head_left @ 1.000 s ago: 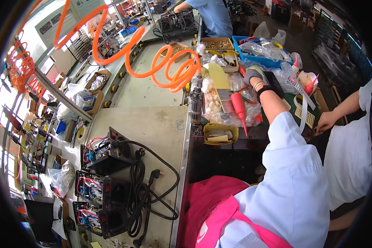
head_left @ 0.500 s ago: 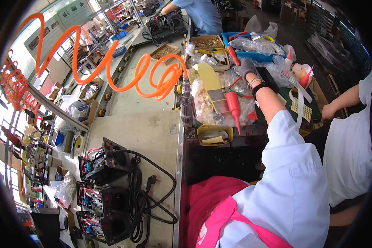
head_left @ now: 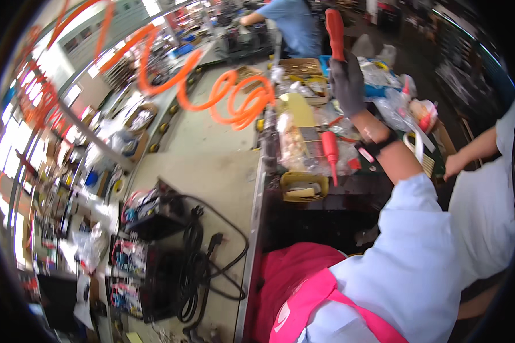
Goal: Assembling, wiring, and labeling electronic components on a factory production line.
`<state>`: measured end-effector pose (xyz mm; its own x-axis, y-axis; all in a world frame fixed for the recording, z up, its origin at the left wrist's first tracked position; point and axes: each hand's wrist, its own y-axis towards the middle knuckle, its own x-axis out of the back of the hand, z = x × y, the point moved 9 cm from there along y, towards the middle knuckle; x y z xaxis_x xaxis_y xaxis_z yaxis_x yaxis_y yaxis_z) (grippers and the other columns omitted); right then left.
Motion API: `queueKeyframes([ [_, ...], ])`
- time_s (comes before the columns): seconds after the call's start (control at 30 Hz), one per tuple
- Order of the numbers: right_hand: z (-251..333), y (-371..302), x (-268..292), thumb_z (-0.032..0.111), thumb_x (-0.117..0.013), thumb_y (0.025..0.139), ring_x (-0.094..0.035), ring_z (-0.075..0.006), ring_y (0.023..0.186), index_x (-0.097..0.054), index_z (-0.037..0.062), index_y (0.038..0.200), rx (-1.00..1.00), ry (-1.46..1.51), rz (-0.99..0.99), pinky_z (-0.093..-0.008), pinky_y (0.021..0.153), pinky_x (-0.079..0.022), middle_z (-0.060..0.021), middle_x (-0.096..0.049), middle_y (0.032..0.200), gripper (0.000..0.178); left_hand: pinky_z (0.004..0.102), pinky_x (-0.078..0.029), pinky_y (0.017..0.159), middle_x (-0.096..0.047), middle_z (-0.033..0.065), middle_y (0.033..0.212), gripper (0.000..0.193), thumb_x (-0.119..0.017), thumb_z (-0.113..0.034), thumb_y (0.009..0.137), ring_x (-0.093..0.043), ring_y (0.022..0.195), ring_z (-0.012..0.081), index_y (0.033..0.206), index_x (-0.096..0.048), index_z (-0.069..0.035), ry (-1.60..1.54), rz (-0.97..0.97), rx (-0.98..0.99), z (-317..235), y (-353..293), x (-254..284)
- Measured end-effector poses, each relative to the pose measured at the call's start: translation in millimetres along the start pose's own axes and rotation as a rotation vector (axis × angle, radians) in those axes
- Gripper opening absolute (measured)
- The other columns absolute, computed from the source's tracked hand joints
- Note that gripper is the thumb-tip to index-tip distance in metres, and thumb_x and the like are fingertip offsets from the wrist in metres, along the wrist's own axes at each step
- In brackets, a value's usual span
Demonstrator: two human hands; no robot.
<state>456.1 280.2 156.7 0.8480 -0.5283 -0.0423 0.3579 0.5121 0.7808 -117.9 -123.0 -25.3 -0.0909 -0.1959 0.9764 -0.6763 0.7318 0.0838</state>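
Head view, against half a second back: gloved right hand (head_left: 348, 83) now lifted from among the clutter to the upper centre of the frame, raised clear above the tabletop (head_left: 223, 177), with a red-handled screwdriver (head_left: 334, 33) newly up in its grip; orange coiled hose (head_left: 234, 103) swung from centre-left toward the upper middle. Held roughly upright, long axis running top to bottom with a slight lean left at the top, handle end toward the upper edge; which way the tip points hidden inside the fist. Bright red, smooth and slightly tapered along the handle, no shaft visible. Fingers wrapped closed round the lower part of the handle, dark grey glove, black wristband (head_left: 376, 147) below, white sleeve trailing to the lower right. Second red tool (head_left: 330, 150) lying on clear plastic bags (head_left: 303, 143) just below the raised hand, point toward the bottom of the frame, beside a yellow tray (head_left: 304, 186). Left hand out of view, state impossible to tell. At the right edge, another person's hand (head_left: 453, 166) resting on the tabletop.
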Motion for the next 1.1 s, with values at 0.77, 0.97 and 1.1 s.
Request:
queueKeyframes([
  [0.77, 213.8, -265.5, -448.1, 0.013, -0.047, 0.091, -0.066, -0.0326, 0.076, -0.043, 0.0143, 0.14, 0.678, -0.399, 1.325, -0.0432, 0.062, -0.052, -0.0194, -0.067, 0.089, 0.05, 0.0532, -0.036, 0.1, -0.043, 0.0272, 0.137, 0.048, -0.073, -0.03, 0.072, -0.045, 0.119, 0.0459, 0.111, -0.058, -0.006, -0.254, -0.229, 0.072, 22.1, -32.3, -39.6],
  [0.97, 197.8, -257.8, -460.3, 0.024, -0.05, 0.094, -0.062, -0.0349, 0.057, -0.045, 0.0106, 0.137, 0.558, -0.347, 1.244, -0.0442, 0.052, -0.048, -0.0201, -0.061, 0.066, 0.046, 0.0502, -0.039, 0.098, -0.047, 0.0266, 0.133, 0.052, -0.07, -0.032, 0.08, -0.047, 0.117, 0.0443, 0.122, -0.056, -0.005, -0.23, -0.188, 0.022, 17.8, -29.6, -33.9],
  [1.1, 198.2, -250.3, -452.3, 0.025, -0.051, 0.094, -0.065, -0.035, 0.072, -0.044, 0.0165, 0.139, 0.431, -0.298, 1.172, -0.0446, 0.066, -0.051, -0.0186, -0.065, 0.08, 0.046, 0.0501, -0.039, 0.098, -0.047, 0.0266, 0.133, 0.047, -0.068, -0.032, 0.08, -0.047, 0.118, 0.0438, 0.118, -0.058, -0.006, -0.252, -0.177, 0.033, 19.5, -29.5, -33.7],
])
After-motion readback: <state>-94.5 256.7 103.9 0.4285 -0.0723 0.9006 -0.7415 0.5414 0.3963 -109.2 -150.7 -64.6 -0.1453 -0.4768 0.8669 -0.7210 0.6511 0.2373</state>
